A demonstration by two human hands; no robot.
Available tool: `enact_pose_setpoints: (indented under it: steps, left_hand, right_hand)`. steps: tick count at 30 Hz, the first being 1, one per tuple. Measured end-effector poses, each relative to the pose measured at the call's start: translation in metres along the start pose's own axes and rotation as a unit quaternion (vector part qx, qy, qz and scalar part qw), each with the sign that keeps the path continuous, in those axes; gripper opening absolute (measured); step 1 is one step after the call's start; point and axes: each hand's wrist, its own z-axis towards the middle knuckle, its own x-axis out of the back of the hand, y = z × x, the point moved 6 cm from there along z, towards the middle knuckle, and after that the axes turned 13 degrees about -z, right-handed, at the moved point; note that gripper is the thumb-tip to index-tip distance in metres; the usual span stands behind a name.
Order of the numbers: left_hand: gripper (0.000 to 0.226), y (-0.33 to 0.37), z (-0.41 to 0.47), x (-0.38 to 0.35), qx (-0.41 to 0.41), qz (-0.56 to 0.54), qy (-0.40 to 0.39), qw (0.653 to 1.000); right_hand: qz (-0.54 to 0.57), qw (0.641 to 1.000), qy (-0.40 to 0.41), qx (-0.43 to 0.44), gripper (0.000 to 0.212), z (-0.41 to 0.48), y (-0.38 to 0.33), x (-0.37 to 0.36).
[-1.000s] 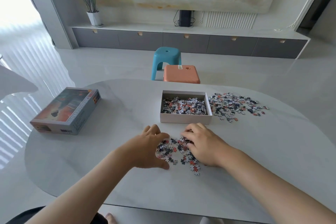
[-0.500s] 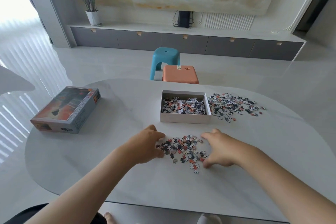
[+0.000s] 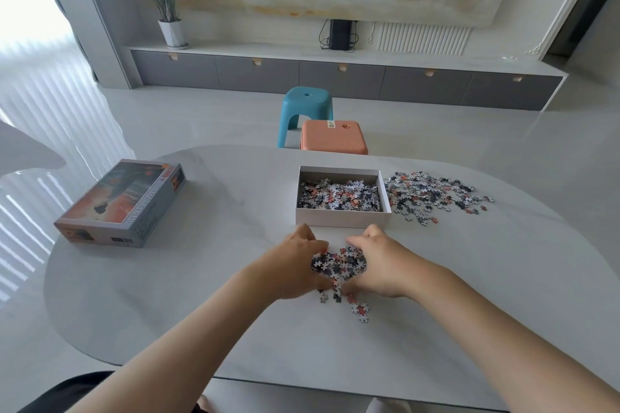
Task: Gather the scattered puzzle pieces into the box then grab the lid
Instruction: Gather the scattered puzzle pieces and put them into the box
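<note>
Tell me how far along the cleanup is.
Done: the box holds a layer of pieces. In hand: left hand and right hand cup a small pile before it. Left: the heap right of the box, a few strays, and the lid, untouched.

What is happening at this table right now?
A person is clearing up a jigsaw puzzle. The left hand and right hand cup a heap of pieces between them on the table, just in front of the open box, which already holds many pieces. A few stray pieces lie near the wrists, and another pile lies right of the box. The lid sits untouched at the table's left.
</note>
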Motion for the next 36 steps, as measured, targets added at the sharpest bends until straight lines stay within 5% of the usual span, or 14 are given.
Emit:
enact_pose_setpoints:
  steps: [7,16,23,29,33,36]
  left_hand:
    - [0.026,0.004,0.01,0.005,-0.021,-0.038,0.047,0.998]
    - [0.006,0.002,0.029,0.019,0.013,-0.058,0.049,0.997]
    - [0.009,0.01,0.052,0.049,0.01,-0.142,0.094,0.985]
    - [0.007,0.004,0.068,0.074,0.0,-0.161,0.266,0.95]
    - [0.037,-0.002,0.075,0.054,0.001,-0.129,0.197,0.972]
    - [0.03,0.005,0.071,0.051,-0.057,-0.08,0.196,0.976]
  right_hand:
    - [0.022,0.998,0.058,0.027,0.043,0.01,-0.009,0.008]
    - [0.057,0.995,0.075,0.028,0.017,0.014,-0.003,0.022]
    - [0.146,0.98,0.137,-0.004,0.015,0.021,0.016,0.062]
    - [0.171,0.917,0.358,-0.033,0.015,0.039,0.038,0.093]
    - [0.062,0.951,0.302,0.016,0.028,0.054,0.026,0.072]
    - [0.063,0.953,0.294,0.037,0.03,0.052,0.024,0.069]
